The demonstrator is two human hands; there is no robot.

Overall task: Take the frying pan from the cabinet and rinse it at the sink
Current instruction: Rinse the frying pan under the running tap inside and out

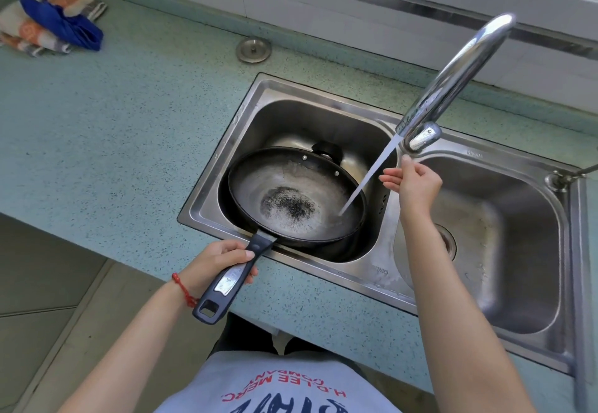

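A black frying pan (296, 197) with a worn, pale inside and a dark burnt patch at its centre hangs over the left basin of the steel double sink (210, 192). My left hand (216, 262) grips its black handle at the sink's front edge. Water streams from the chrome faucet (453, 79) into the pan's right side. My right hand (412, 182) is raised just below the faucet's lever base (422, 137), fingers loosely apart, one fingertip near the lever, holding nothing.
A folded patterned towel with a blue cloth (61, 22) on it lies on the teal speckled counter at the far left. A round metal cap (253, 50) sits in the counter behind the sink. The right basin (504, 250) holds nothing.
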